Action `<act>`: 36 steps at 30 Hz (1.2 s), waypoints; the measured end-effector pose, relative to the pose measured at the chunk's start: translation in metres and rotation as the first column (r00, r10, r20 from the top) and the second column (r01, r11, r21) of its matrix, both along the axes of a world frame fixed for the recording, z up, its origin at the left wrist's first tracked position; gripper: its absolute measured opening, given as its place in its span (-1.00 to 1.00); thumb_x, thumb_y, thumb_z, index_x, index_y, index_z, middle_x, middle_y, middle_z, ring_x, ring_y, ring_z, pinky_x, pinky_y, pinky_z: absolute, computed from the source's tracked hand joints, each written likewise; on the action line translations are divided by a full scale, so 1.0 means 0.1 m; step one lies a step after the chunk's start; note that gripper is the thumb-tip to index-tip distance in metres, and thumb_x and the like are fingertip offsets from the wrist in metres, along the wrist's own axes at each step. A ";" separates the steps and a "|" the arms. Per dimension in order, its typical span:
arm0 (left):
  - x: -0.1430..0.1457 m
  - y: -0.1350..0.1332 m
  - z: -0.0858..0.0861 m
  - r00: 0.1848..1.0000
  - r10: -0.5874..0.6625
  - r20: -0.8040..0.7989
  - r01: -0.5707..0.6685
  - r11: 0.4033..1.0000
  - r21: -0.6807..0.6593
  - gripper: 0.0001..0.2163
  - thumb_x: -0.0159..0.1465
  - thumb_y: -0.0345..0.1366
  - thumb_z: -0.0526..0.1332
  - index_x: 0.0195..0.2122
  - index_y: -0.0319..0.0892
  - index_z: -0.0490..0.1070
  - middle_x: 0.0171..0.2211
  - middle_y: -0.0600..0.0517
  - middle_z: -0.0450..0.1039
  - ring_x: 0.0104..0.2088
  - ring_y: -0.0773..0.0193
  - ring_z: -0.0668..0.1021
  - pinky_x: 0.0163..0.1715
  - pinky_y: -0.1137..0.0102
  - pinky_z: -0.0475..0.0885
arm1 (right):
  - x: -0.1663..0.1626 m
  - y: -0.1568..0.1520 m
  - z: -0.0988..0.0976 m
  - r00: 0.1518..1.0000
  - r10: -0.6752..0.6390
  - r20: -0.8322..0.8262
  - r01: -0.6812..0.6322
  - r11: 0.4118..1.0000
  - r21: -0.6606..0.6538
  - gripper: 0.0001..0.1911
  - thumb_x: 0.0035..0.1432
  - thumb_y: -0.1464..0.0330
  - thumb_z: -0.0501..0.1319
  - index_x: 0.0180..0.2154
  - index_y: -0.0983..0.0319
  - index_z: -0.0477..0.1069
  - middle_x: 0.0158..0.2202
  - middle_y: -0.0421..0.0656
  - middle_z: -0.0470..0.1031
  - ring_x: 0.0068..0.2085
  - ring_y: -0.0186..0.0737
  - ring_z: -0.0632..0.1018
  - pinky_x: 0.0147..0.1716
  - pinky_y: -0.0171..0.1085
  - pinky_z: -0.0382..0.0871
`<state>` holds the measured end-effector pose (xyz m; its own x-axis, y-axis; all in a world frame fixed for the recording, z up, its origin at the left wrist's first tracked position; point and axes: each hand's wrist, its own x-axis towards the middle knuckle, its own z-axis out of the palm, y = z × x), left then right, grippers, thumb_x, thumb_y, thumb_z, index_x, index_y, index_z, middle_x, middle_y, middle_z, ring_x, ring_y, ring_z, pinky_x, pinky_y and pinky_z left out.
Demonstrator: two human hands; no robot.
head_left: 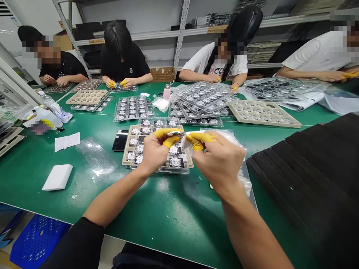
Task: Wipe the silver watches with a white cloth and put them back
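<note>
Left hand and right hand raised close together above the surface, fingers pinching toward each other, almost meeting at the middle. Yellow finger cots on the thumbs and forefingers. Left forearm and right forearm bare, both slanting up from below, wrists a little bent. Black sleeve on the left upper arm.

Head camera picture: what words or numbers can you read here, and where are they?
"CE" on the white T-shirt of a person across the table.
Paper note: writing too small to read.
Round silver discs in the tray: markings too small to read.
Shelf label: too blurred to read.
</note>
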<state>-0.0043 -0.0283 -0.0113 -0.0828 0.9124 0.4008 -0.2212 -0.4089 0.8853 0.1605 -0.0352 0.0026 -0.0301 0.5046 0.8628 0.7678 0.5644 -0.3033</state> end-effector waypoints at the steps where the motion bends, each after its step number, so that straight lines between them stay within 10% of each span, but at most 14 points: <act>1: -0.02 0.02 0.00 0.999 -0.012 0.038 0.012 1.000 -0.018 -0.67 0.15 -0.03 0.51 -0.20 -0.15 0.63 -0.19 -0.02 0.69 -0.15 0.21 0.70 -0.02 0.23 0.65 | 0.02 0.01 0.01 0.999 0.024 -0.036 -0.027 0.996 -0.083 -0.81 0.07 0.49 0.28 -0.33 0.18 0.66 -0.41 -0.16 0.63 -0.46 -0.30 0.52 -0.52 -0.33 0.29; 9: -0.03 0.04 0.00 0.995 -0.072 0.067 0.077 0.994 -0.075 -0.63 0.06 -0.03 0.56 -0.19 -0.12 0.66 -0.14 -0.01 0.68 -0.13 0.24 0.67 -0.03 0.33 0.59 | -0.20 0.00 -0.01 0.727 0.223 -0.650 -0.468 0.854 -0.229 -0.76 0.11 0.20 0.43 -0.21 0.18 0.70 -0.34 -0.17 0.67 -0.55 -0.35 0.47 -0.62 -0.33 0.35; 14: -0.11 -0.08 0.07 0.894 0.195 -0.402 -0.098 0.964 0.249 -0.83 0.18 -0.28 0.46 -0.19 -0.12 0.70 -0.29 -0.02 0.68 -0.30 0.27 0.65 -0.24 0.36 0.58 | -0.11 0.01 -0.02 0.860 0.340 -0.380 -0.383 0.923 -0.041 -0.83 0.16 0.39 0.34 -0.22 0.13 0.70 -0.33 -0.19 0.67 -0.35 -0.24 0.63 -0.39 -0.28 0.50; 17: -0.14 -0.17 0.14 0.766 0.373 -0.523 -0.180 0.906 0.383 -0.83 0.19 -0.35 0.43 -0.17 -0.10 0.71 -0.37 0.00 0.67 -0.40 0.28 0.61 -0.30 0.34 0.57 | 0.04 0.10 -0.08 0.977 0.189 -0.094 -0.188 0.982 0.017 -0.73 0.06 0.52 0.25 -0.30 0.13 0.69 -0.38 -0.20 0.66 -0.38 -0.24 0.62 -0.42 -0.30 0.44; 20: -0.12 -0.17 0.17 0.863 0.277 -0.423 -0.179 0.949 0.258 -0.80 0.21 -0.34 0.44 -0.12 -0.13 0.69 -0.25 -0.03 0.70 -0.31 0.26 0.67 -0.23 0.33 0.62 | 0.09 0.18 -0.14 0.996 0.044 -0.080 -0.043 0.999 0.007 -0.72 0.01 0.55 0.23 -0.35 0.15 0.68 -0.40 -0.19 0.66 -0.40 -0.23 0.62 -0.45 -0.30 0.39; 26: -0.10 -0.02 0.08 0.973 0.005 -0.233 0.016 0.996 0.088 -0.81 0.19 -0.34 0.46 -0.15 -0.14 0.66 -0.15 -0.03 0.67 -0.18 0.23 0.71 -0.12 0.33 0.65 | -0.09 0.16 -0.15 0.817 0.272 -0.508 -0.384 0.914 -0.128 -0.87 0.14 0.33 0.39 -0.24 0.16 0.69 -0.40 -0.19 0.64 -0.56 -0.30 0.51 -0.60 -0.30 0.36; 33: -0.20 -0.12 0.08 0.614 0.404 -0.678 -0.164 0.906 0.391 -0.80 0.20 -0.41 0.40 -0.15 -0.09 0.70 -0.21 -0.04 0.73 -0.23 0.12 0.70 -0.19 0.25 0.59 | -0.06 0.13 -0.18 0.947 0.312 0.078 -0.320 0.896 0.309 -0.66 0.09 0.60 0.27 -0.18 0.15 0.65 -0.32 -0.14 0.69 -0.51 -0.28 0.59 -0.58 -0.32 0.39; 36: -0.18 -0.14 0.07 0.586 0.441 -0.679 -0.175 0.888 0.425 -0.82 0.24 -0.35 0.40 -0.13 -0.08 0.71 -0.24 -0.02 0.73 -0.31 0.14 0.70 -0.29 0.28 0.56 | -0.02 0.18 -0.22 0.965 0.252 0.075 -0.262 0.907 0.330 -0.67 0.07 0.59 0.31 -0.17 0.14 0.65 -0.34 -0.16 0.69 -0.53 -0.27 0.58 -0.60 -0.32 0.38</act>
